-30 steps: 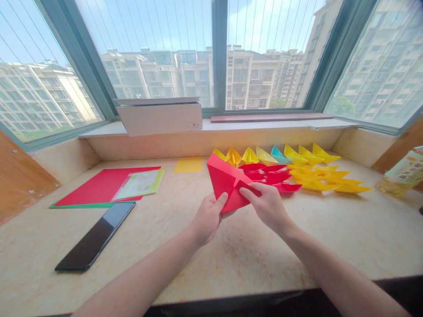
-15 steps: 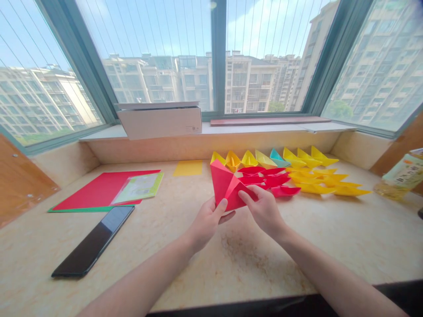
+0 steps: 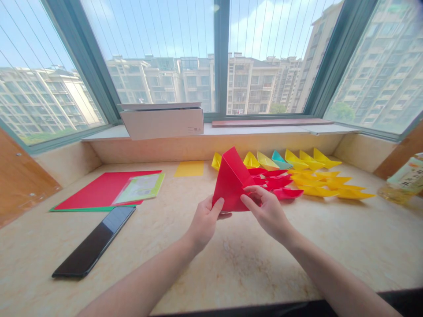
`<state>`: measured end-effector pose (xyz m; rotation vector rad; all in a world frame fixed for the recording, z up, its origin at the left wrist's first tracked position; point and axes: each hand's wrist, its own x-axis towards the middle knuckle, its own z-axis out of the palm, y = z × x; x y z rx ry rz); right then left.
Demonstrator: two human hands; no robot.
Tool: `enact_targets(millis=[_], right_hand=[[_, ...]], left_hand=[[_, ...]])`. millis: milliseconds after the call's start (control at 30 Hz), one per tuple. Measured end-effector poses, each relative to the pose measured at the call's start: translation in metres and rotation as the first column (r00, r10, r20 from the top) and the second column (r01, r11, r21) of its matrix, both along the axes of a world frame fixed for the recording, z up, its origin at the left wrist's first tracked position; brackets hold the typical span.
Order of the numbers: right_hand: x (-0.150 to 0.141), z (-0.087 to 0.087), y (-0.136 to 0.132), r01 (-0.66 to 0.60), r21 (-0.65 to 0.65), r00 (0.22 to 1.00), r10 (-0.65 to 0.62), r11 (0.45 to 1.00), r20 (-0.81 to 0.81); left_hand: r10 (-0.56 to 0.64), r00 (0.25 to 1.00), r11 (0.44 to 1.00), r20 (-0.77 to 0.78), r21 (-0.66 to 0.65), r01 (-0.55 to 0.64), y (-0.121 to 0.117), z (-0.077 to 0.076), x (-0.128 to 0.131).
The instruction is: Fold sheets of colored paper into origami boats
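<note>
Between my two hands, above the counter, is a piece of folded red paper (image 3: 232, 180) with its peak pointing up. My left hand (image 3: 205, 220) pinches its lower left corner, thumb on the near face and fingers behind. At the lower right edge my right hand (image 3: 267, 211) grips the paper between thumb and fingers. Just behind it lie several red paper boats (image 3: 283, 193), partly hidden by the paper and my right hand. Several yellow paper boats (image 3: 319, 190) sit farther right, and a turquoise paper boat (image 3: 280, 160) stands in the back row.
Left on the counter (image 3: 185, 281) are red paper sheets (image 3: 95, 189), a clear packet (image 3: 140, 189) and a black phone (image 3: 94, 242). A yellow sheet (image 3: 189, 168) lies behind. The sill holds a white box (image 3: 163, 123). At far right stands a bottle (image 3: 405, 180).
The red paper has turned in my hands: its peak has shifted right and upward, and a broad smooth face now shows. Both hands keep hold of it. The view has shifted slightly.
</note>
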<state>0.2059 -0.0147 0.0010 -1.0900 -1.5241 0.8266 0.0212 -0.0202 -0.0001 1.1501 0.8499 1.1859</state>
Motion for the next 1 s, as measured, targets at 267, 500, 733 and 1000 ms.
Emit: enact_targets(millis=[267, 500, 733, 1000], right_hand=[[0.008, 0.005, 0.001, 0.182, 0.326, 0.934, -0.267, 0.928, 0.238], [0.006, 0.007, -0.002, 0.026, 0.042, 0.98, -0.033, 0.999, 0.195], [0.0, -0.003, -0.001, -0.118, -0.103, 0.988, 0.107, 0.988, -0.107], [0.0, 0.009, 0.002, -0.102, -0.158, 0.925, 0.035, 0.982, -0.379]], left_hand=[[0.064, 0.998, 0.998, 0.01, -0.005, -0.064, 0.006, 0.001, -0.005], [0.112, 0.994, 0.993, 0.013, -0.038, -0.111, 0.006, 0.004, -0.004], [0.167, 0.97, 0.983, -0.178, 0.106, -0.149, 0.011, 0.005, -0.012], [0.086, 0.936, 0.98, -0.34, 0.201, -0.017, 0.006, 0.013, -0.013]])
